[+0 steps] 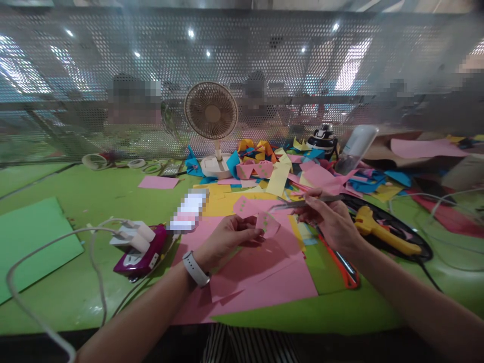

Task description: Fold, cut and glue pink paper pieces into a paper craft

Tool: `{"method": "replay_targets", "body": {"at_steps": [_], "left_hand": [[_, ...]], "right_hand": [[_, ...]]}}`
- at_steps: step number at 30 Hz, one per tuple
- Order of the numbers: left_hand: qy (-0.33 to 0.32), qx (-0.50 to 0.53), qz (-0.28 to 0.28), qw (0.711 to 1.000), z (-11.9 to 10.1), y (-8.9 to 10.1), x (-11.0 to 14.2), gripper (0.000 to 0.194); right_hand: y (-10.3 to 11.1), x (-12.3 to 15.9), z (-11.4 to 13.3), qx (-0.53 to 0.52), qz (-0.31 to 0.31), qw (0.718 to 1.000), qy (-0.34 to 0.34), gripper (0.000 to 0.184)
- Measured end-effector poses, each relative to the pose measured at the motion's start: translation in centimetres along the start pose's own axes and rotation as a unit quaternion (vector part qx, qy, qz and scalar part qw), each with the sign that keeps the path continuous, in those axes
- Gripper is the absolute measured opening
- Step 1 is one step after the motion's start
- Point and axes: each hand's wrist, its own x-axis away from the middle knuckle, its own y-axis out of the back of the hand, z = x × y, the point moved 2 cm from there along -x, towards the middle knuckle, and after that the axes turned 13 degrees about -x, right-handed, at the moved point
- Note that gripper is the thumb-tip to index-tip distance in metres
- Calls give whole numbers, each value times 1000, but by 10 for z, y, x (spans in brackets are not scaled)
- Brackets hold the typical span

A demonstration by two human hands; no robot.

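Between thumb and fingers, my left hand [239, 233] pinches a small pink paper piece [269, 225] with green marks on it. My right hand [328, 220] is closed around a pair of metal tweezers [295, 204], whose tips point left, close to the pink piece. Pink paper sheets [260, 275] lie under both hands, on top of yellow paper [215, 199]. Just below my right hand rests an orange-red utility knife [346, 275]. To its right, a yellow glue gun [389, 237] sits in a black tray [425, 247].
A lit phone [189, 209] and a purple power strip [141, 252] with plugged-in chargers and cables are left of my hands. Behind stand a small fan [212, 113], heaped coloured paper scraps [321, 176] and a white bottle [359, 143]. Green paper [34, 247] lies far left, before a perforated metal screen [151, 65].
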Motion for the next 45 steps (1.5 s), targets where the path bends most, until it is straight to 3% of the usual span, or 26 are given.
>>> {"method": "replay_targets", "body": {"at_steps": [2, 7, 11, 19, 31, 36, 39, 41, 45], "left_hand": [[-3, 0, -4, 1000, -2, -1, 0, 21], [-21, -15, -4, 1000, -6, -6, 1, 19], [-50, -28, 10, 998, -7, -9, 1, 17], [-36, -2, 10, 999, -2, -11, -2, 28], [-51, -135, -13, 989, -3, -9, -2, 27], [-17, -103, -16, 994, -7, -6, 0, 35], [15, -70, -55, 996, -9, 3, -1, 48], [16, -76, -112, 991, -10, 11, -3, 39], [-43, -95, -208, 973, -10, 24, -6, 30]], "right_hand": [[-3, 1, -2, 34, 9, 999, 15, 17], [-15, 7, -15, 148, 113, 982, 40, 15], [-19, 9, -24, 214, 133, 966, 63, 22], [-19, 7, -32, 191, 138, 970, 58, 24], [-26, 12, -31, 182, 156, 970, 47, 24], [-16, 7, -30, 172, 135, 975, 36, 26], [-11, 3, -24, 185, 126, 974, 35, 25], [-9, 1, -20, 210, 133, 968, 42, 24], [-7, -2, -20, 289, 167, 941, 56, 17]]}}
